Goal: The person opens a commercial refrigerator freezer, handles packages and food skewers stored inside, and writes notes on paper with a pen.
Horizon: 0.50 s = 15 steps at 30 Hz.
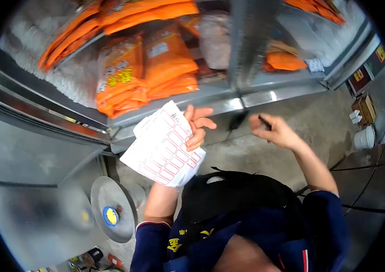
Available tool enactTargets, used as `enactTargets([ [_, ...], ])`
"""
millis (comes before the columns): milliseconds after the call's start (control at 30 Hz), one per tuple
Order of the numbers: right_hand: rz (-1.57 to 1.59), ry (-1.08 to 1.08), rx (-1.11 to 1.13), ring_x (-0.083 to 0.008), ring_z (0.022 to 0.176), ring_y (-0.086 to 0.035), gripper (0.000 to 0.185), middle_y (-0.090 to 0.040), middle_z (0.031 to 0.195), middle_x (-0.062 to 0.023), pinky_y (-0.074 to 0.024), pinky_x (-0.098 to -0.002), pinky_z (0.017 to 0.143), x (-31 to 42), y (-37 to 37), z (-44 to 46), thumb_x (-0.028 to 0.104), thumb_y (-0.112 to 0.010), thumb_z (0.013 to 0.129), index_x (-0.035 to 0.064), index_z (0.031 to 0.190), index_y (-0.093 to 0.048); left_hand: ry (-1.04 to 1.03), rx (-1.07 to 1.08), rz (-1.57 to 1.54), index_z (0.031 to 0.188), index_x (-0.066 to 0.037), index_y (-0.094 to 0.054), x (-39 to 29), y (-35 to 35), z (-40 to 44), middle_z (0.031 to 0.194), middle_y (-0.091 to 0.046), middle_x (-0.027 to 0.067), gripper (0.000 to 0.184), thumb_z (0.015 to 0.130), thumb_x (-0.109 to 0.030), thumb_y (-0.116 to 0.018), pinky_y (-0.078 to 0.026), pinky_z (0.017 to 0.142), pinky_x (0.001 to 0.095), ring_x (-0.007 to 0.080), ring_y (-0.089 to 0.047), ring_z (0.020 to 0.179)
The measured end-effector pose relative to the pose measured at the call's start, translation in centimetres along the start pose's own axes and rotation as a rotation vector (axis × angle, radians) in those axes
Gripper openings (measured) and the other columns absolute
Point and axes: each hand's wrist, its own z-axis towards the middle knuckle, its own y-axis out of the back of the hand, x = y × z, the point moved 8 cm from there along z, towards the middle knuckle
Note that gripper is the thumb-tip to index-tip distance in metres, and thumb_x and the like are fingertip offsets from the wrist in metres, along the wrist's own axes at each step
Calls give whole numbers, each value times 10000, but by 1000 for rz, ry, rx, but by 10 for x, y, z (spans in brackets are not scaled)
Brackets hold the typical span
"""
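Note:
My left hand [196,129] grips a white sheet of red-bordered labels [160,152], its thumb side over the edge and some fingers sticking out past it. The sheet is tilted in front of the cabinet's lower shelf. To the right, my right hand [276,131] is closed around a short dark pen [264,122], apart from the sheet. Just beyond the left hand, orange plastic packets [122,75] with yellow print lie piled on the frosted shelf of an open steel freezer cabinet [222,106].
A frosted bag [215,40] and another orange packet [285,61] sit inside the freezer. Its opened door [25,149] stands at left. A round metal lid [104,192] carries a small blue-rimmed item. At right are a white bucket [364,137], a cardboard box [364,110] and dark cables.

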Motion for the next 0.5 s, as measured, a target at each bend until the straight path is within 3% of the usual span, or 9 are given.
enactTargets([
  [67, -35, -345, 86, -102, 568, -505, 324, -613, 789, -66, -427, -274, 502, -123, 18, -60, 295, -609, 837, 17, 1003, -590, 109, -67, 271, 1166, 41, -484, 53, -17, 23, 964, -618, 199, 474, 985, -341, -270, -277, 307, 162, 43, -324, 360],
  [133, -177, -569, 147, -131, 549, -496, 314, -596, 667, -42, -426, -301, 521, -286, 29, -146, 336, -540, 880, 37, 901, -635, 342, -247, 718, 1132, 1, -523, 111, -23, 39, 927, -632, 145, 470, 923, -409, -432, -260, 302, 162, 25, -330, 359],
  [167, -341, -659, 266, -171, 637, -533, 394, -587, 743, -71, -433, -335, 563, -367, 19, -203, 395, -553, 862, 12, 946, -589, 448, -315, 820, 1125, -22, -536, 143, -6, 37, 912, -637, 124, 472, 893, -430, -491, -253, 302, 162, 21, -334, 359],
  [200, -45, -896, 273, -215, 749, -572, 434, -623, 855, -93, -450, -362, 622, -418, 1, -266, 398, -521, 881, 20, 1091, -554, 513, -334, 814, 1097, -43, -561, 172, 7, 27, 908, -639, 106, 441, 874, -422, -525, -249, 300, 171, 25, -347, 360],
  [233, 80, -1048, 287, -219, 755, -573, 437, -623, 861, -95, -451, -364, 628, -450, -15, -318, 400, -525, 877, 22, 1095, -553, 582, -364, 803, 1070, -64, -586, 200, 27, 13, 904, -642, 89, 411, 855, -414, -559, -244, 299, 180, 28, -360, 362],
  [333, 100, -1326, 275, -232, 772, -576, 448, -623, 879, -103, -455, -369, 644, -493, -30, -444, 405, -536, 866, 27, 1105, -550, 817, -512, 1361, 1140, -16, -565, 287, 208, -90, 1027, -602, 131, 466, 822, -356, -589, -401, 841, 375, 196, -529, 943],
  [367, 104, -1386, 248, -236, 778, -577, 452, -623, 885, -105, -456, -371, 650, -499, -32, -469, 407, -539, 862, 28, 1108, -548, 891, -697, 1448, 1058, 82, -582, 295, 241, -144, 966, -623, 172, 496, 771, -320, -636, -428, 770, 391, 217, -579, 905],
  [400, 121, -1429, 212, -240, 783, -578, 456, -623, 891, -108, -457, -372, 655, -504, -30, -490, 409, -543, 858, 30, 1112, -547, 971, -801, 1436, 1046, 86, -584, 309, 247, -180, 956, -624, 172, 494, 767, -318, -639, -430, 763, 391, 219, -581, 896],
  [500, 201, -1527, 73, -253, 800, -581, 469, -623, 910, -115, -461, -378, 672, -503, -31, -528, 415, -553, 846, 35, 1122, -544, 1101, -839, 1216, 1012, 99, -590, 353, 225, -205, 928, -629, 175, 488, 755, -311, -648, -434, 739, 390, 223, -589, 868],
])
